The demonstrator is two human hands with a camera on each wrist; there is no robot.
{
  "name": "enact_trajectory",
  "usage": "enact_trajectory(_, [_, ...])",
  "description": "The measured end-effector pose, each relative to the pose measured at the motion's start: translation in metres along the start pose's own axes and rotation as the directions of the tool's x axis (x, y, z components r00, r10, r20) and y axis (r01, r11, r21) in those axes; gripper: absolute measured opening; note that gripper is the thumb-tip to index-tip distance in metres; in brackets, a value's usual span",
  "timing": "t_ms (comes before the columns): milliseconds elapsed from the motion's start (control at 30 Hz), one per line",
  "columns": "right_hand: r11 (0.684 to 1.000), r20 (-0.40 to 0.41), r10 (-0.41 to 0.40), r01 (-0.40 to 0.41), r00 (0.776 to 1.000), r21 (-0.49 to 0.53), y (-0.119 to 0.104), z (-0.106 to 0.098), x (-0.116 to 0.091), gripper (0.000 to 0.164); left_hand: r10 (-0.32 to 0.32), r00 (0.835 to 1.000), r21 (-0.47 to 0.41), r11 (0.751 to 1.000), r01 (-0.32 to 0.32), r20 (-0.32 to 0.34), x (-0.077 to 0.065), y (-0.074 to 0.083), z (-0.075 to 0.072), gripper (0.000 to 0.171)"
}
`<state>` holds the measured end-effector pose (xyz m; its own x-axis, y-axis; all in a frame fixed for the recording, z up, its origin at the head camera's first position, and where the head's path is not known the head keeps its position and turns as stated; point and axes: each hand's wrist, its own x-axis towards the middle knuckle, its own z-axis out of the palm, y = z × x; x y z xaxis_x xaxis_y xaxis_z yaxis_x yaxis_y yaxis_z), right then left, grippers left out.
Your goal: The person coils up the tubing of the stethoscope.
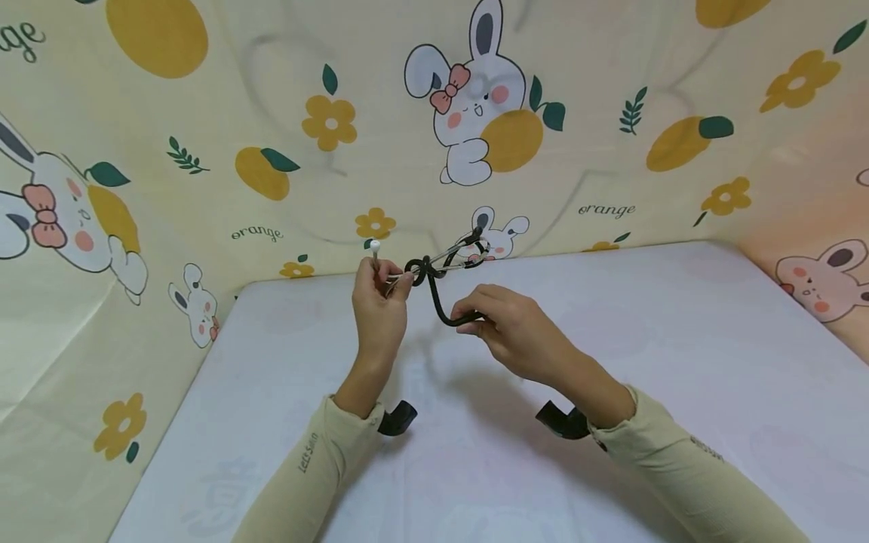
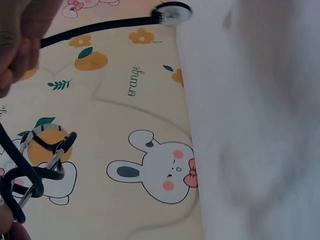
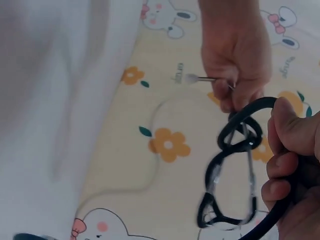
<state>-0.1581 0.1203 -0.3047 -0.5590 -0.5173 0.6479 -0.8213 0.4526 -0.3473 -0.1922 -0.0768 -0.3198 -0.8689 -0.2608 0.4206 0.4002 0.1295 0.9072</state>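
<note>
As tan sleeves (image 1: pixel 288 479) reach in from the foreground, we see two bare hands working a stethoscope (image 1: pixel 425 265) above a white tabletop (image 1: pixel 679 324). The right hand (image 1: pixel 519 332) is clamped on the black tubing (image 1: pixel 437 303), thumb and fingers curled round it below and to the right of a tangle of loops. In the left wrist view, we find the chest piece (image 2: pixel 172 13) on the tubing's free end, well beyond that grip. The left hand (image 1: pixel 382 317) pinches the slim metal tubes (image 1: pixel 449 253); a white eartip (image 1: pixel 375 246) sticks up past its fingers. Just beside those fingertips, we note, the tubing coils around the metal, which slants away up and right. Farthest off, we see a cream backdrop (image 1: pixel 400 90) printed with rabbits, oranges and flowers.
</note>
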Motion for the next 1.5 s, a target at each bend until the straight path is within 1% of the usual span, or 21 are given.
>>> enact_trajectory(133, [0.998,-0.023,0.038,-0.039,0.999,-0.048,-0.001,-0.008,0.002,0.017,0.038,0.999,0.085,0.996,-0.040,0.031,0.000,-0.002,0.001,0.031])
enact_trajectory(300, [0.993,-0.083,0.069,-0.077,0.994,-0.093,0.004,-0.017,0.002,0.018,0.073,0.992,0.229,0.969,-0.096,0.107,-0.002,-0.004,0.003,0.028])
enact_trajectory(367, [0.991,-0.117,0.078,-0.090,0.990,-0.104,0.008,-0.020,0.003,0.018,0.069,0.988,0.263,0.959,-0.103,0.135,-0.002,-0.004,0.003,0.028])
enact_trajectory(433, [0.988,-0.150,0.098,-0.115,0.984,-0.108,0.011,-0.024,0.004,0.018,0.053,0.984,0.272,0.957,-0.098,0.169,-0.002,-0.004,0.003,0.028])
enact_trajectory(467, [0.986,-0.168,0.107,-0.126,0.980,-0.109,0.013,-0.026,0.004,0.017,0.042,0.981,0.272,0.958,-0.094,0.191,-0.002,-0.003,0.003,0.028])
enact_trajectory(533, [0.983,-0.197,0.121,-0.145,0.973,-0.111,0.015,-0.030,0.005,0.017,0.020,0.968,0.270,0.959,-0.090,0.251,-0.003,-0.001,0.004,0.027])
enact_trajectory(600, [0.982,-0.218,0.126,-0.154,0.968,-0.113,0.017,-0.033,0.005,0.016,0.001,0.948,0.272,0.958,-0.093,0.320,-0.005,0.002,0.004,0.026])
enact_trajectory(667, [0.981,-0.229,0.122,-0.152,0.966,-0.117,0.018,-0.035,0.005,0.015,-0.014,0.923,0.273,0.957,-0.099,0.384,-0.006,0.004,0.004,0.026])
enact_trajectory(733, [0.982,-0.232,0.120,-0.150,0.965,-0.116,0.019,-0.036,0.005,0.015,-0.020,0.900,0.267,0.958,-0.107,0.435,-0.007,0.007,0.004,0.026])
enact_trajectory(833, [0.982,-0.231,0.119,-0.149,0.966,-0.119,0.021,-0.037,0.005,0.014,-0.035,0.863,0.236,0.967,-0.098,0.504,-0.008,0.008,0.005,0.028])
enact_trajectory(933, [0.978,-0.234,0.146,-0.175,0.961,-0.111,0.025,-0.040,0.005,0.014,-0.050,0.817,0.182,0.981,-0.068,0.575,-0.009,0.008,0.005,0.029])
enact_trajectory(1033, [0.973,-0.242,0.194,-0.218,0.951,-0.077,0.029,-0.044,0.005,0.014,-0.071,0.776,0.151,0.988,-0.032,0.626,-0.010,0.009,0.006,0.033])
enact_trajectory(1067, [0.972,-0.241,0.208,-0.228,0.948,-0.060,0.030,-0.045,0.005,0.014,-0.080,0.766,0.150,0.988,-0.022,0.638,-0.011,0.009,0.006,0.035])
enact_trajectory(1133, [0.973,-0.231,0.218,-0.231,0.948,-0.031,0.031,-0.046,0.005,0.014,-0.096,0.751,0.161,0.987,-0.014,0.653,-0.012,0.010,0.006,0.039])
enact_trajectory(1233, [0.979,-0.205,0.200,-0.205,0.958,-0.005,0.031,-0.046,0.005,0.013,-0.117,0.724,0.176,0.984,-0.007,0.680,-0.014,0.010,0.007,0.044])
enact_trajectory(1333, [0.981,-0.192,0.193,-0.195,0.962,0.009,0.031,-0.047,0.005,0.013,-0.105,0.699,0.158,0.987,-0.011,0.707,-0.015,0.012,0.007,0.046])
enact_trajectory(1433, [0.976,-0.179,0.217,-0.214,0.960,0.032,0.033,-0.048,0.004,0.013,-0.085,0.679,0.129,0.992,-0.014,0.729,-0.016,0.013,0.007,0.046])
enact_trajectory(1500, [0.969,-0.151,0.244,-0.237,0.958,0.062,0.034,-0.048,0.003,0.012,-0.074,0.664,0.111,0.994,-0.013,0.744,-0.017,0.013,0.007,0.046])
